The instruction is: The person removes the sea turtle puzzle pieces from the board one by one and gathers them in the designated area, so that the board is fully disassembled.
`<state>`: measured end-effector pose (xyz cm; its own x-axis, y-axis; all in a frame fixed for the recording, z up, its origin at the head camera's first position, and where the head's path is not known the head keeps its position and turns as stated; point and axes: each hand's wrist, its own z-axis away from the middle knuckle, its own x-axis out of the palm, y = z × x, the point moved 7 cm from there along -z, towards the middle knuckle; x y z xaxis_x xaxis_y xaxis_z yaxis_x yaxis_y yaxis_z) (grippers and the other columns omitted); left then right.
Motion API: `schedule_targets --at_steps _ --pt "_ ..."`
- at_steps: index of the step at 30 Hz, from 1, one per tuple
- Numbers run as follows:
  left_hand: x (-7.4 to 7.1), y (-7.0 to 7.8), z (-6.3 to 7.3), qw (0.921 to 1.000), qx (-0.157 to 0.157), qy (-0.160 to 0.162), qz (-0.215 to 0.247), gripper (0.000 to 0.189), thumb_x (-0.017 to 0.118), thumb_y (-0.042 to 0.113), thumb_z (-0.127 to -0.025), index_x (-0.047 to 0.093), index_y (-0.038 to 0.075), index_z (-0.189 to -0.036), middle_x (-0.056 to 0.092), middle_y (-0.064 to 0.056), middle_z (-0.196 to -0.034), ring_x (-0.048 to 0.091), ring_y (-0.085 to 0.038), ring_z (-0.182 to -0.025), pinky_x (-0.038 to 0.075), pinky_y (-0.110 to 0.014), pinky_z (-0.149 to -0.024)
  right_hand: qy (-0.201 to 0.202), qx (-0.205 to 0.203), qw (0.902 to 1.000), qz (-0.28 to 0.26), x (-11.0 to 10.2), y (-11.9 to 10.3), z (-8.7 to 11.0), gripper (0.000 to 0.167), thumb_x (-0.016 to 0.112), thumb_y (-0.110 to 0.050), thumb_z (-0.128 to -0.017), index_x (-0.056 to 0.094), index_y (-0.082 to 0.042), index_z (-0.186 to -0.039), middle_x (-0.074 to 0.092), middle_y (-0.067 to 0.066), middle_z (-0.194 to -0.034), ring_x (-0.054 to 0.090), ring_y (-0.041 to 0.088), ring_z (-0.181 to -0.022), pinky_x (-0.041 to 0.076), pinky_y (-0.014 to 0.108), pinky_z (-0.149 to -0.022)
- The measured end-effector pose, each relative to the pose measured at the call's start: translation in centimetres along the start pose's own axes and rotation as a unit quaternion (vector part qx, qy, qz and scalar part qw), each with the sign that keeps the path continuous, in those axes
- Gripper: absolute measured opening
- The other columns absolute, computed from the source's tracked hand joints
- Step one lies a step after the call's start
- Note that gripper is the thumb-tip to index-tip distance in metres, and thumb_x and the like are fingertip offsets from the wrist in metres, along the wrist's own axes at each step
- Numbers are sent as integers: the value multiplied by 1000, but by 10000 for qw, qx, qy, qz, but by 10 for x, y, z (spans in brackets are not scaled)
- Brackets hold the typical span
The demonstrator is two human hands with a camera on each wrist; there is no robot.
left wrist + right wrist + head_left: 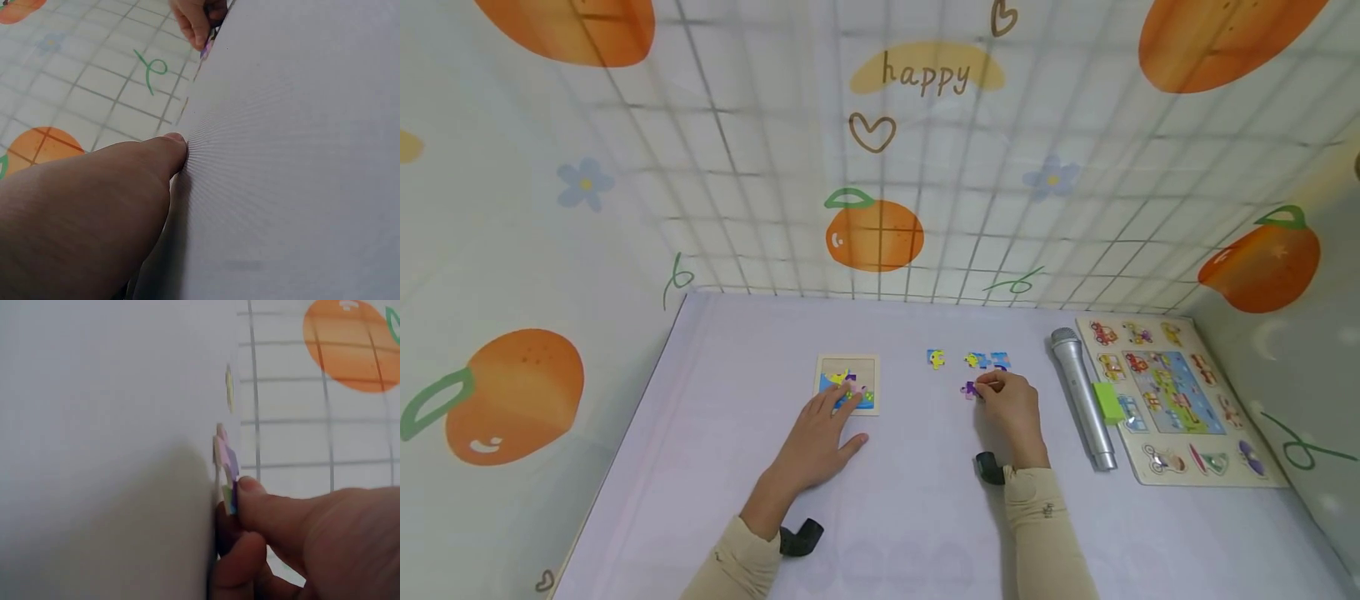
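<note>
In the head view my left hand lies with extended fingers over a small wooden jigsaw tray. Blue, yellow and purple pieces fill the lower part of the tray, partly covered by those fingers. To the right, my right hand pinches a purple jigsaw piece between thumb and fingers, low over the table. The right wrist view shows this piece edge-on at the thumb tip, pink and purple. Just beyond it lie a blue-and-yellow piece and several more blue and yellow pieces.
A silver microphone lies right of my right hand, beside a bright green block. A wooden picture board with vehicle shapes occupies the table's right side. A white grid-patterned cloth with printed oranges rises behind the table.
</note>
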<state>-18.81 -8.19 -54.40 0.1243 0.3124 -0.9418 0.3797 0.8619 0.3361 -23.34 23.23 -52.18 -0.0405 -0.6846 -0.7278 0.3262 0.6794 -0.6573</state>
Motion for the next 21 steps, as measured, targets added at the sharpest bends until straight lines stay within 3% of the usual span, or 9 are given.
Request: schedule_targets --at_steps 12,21 --pt "2 -1 -1 9999 34 -23 153 69 54 53 -102 33 23 -161 24 -3 -169 24 -30 -156 23 -51 -127 368 266 9990 15 -24 26 -7 22 62 -20 -102 73 -7 -116 73 16 -111 62 30 -99 47 35 -76" --pt "1 -1 0 9998 12 -20 217 68 53 52 -103 34 22 -161 26 -4 -168 25 -31 -155 23 -51 -127 630 440 9970 40 -31 32 -12 21 64 -20 -101 70 -2 -108 71 16 -102 62 28 -91 46 31 -69"
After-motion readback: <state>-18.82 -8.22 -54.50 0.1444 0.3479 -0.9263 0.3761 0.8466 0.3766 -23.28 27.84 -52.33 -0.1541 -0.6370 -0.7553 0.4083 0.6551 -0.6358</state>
